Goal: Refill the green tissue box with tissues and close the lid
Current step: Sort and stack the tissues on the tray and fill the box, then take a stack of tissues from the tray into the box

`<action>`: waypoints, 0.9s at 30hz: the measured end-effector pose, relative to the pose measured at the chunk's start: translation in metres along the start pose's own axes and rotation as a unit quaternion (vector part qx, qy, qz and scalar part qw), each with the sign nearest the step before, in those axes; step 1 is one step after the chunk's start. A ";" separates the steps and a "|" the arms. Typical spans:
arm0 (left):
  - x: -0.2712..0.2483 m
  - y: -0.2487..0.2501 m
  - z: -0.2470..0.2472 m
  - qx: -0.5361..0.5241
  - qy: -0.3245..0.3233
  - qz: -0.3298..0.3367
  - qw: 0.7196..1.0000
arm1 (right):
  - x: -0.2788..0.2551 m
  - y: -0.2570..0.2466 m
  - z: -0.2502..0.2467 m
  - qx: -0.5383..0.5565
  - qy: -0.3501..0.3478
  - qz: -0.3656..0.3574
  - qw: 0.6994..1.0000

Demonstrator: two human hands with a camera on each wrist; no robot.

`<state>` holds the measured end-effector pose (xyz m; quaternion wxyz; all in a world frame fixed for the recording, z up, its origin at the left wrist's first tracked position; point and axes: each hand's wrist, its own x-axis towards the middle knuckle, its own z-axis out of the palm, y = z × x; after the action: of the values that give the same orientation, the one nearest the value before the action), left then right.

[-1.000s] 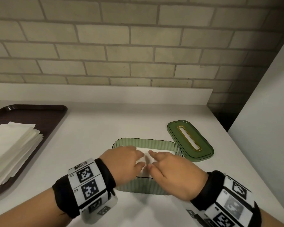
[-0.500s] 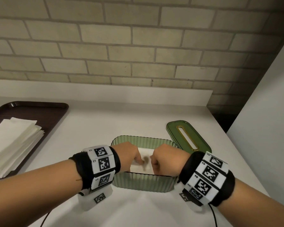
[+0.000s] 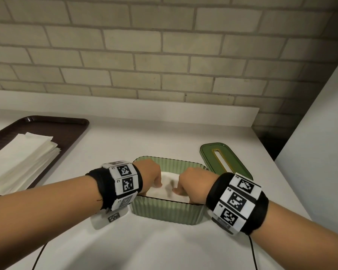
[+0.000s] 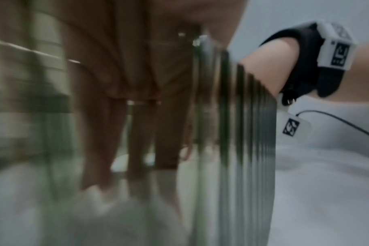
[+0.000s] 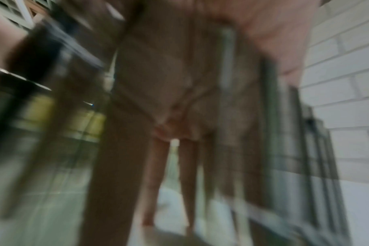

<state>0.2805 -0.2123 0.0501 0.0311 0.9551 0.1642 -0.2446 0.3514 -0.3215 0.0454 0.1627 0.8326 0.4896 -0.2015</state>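
Observation:
The green ribbed tissue box (image 3: 167,212) stands open on the white counter, with a white wad of tissues (image 3: 169,187) inside. Both hands reach down into it. My left hand (image 3: 151,175) is at the box's left end and my right hand (image 3: 190,185) at its right end. In the left wrist view the fingers (image 4: 137,136) point straight down onto the tissues (image 4: 107,211) behind the ribbed wall (image 4: 244,136). The blurred right wrist view shows straight fingers (image 5: 187,176) on the tissues (image 5: 171,198). The green lid (image 3: 209,154), with a gold-edged slot, lies flat behind the box on its right.
A dark brown tray (image 3: 70,125) at the left holds a stack of white tissues (image 3: 21,160). A brick wall and a white ledge (image 3: 164,112) run along the back. The counter ends at the right beside a white panel (image 3: 320,152).
Both hands have tipped from lying flat on the tissues to pointing fingers-down inside the box, wrists raised. The tissues sit lower in the box.

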 end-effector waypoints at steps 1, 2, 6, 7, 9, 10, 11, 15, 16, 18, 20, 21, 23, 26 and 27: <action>0.001 0.001 0.001 0.008 -0.005 -0.004 1.000 | 0.000 0.001 0.000 -0.005 -0.002 -0.002 1.000; 0.002 0.002 0.002 0.014 -0.012 -0.006 1.000 | -0.001 0.002 0.000 -0.005 -0.006 -0.009 1.000; 0.004 0.002 0.000 0.037 -0.015 0.004 0.999 | -0.005 0.004 -0.001 -0.006 -0.002 -0.014 1.000; 0.003 0.002 -0.002 0.046 -0.019 0.011 0.999 | -0.005 0.005 0.001 -0.010 0.005 -0.008 1.000; -0.003 -0.003 -0.005 0.083 -0.037 0.021 0.996 | -0.007 0.006 0.005 -0.037 0.023 0.004 0.999; -0.006 -0.006 -0.007 0.113 -0.043 0.028 0.992 | -0.009 0.007 0.007 -0.058 0.030 0.007 0.998; -0.010 -0.010 -0.007 0.145 -0.043 0.035 0.988 | -0.013 0.008 0.008 -0.076 0.039 0.010 0.996; -0.016 -0.035 -0.004 0.200 0.009 0.094 0.975 | -0.031 0.013 0.000 -0.034 0.091 0.044 0.994; -0.017 -0.044 -0.004 0.187 0.041 0.115 0.975 | -0.037 0.012 -0.004 0.001 0.108 0.056 0.993; -0.022 -0.065 -0.003 0.129 0.110 0.156 0.973 | -0.047 0.009 -0.011 0.072 0.165 0.071 0.981; -0.031 -0.088 -0.005 0.077 0.171 0.174 0.967 | -0.057 0.001 -0.014 0.140 0.251 0.079 0.954; -0.037 -0.099 -0.005 0.055 0.203 0.174 0.962 | -0.061 -0.005 -0.012 0.175 0.298 0.082 0.935; -0.049 -0.123 -0.004 0.012 0.269 0.166 0.949 | -0.065 -0.023 -0.007 0.235 0.382 0.079 0.890; -0.065 -0.161 0.010 -0.081 0.343 0.126 0.927 | -0.061 -0.063 -0.006 0.337 0.466 0.036 0.817; -0.069 -0.173 0.018 -0.115 0.358 0.106 0.921 | -0.056 -0.077 -0.006 0.348 0.476 0.024 0.807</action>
<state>0.1580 -0.0720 0.0708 0.1057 0.9806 0.0895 0.1385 0.2602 -0.3245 0.0731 -0.3870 0.8363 0.3827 0.0668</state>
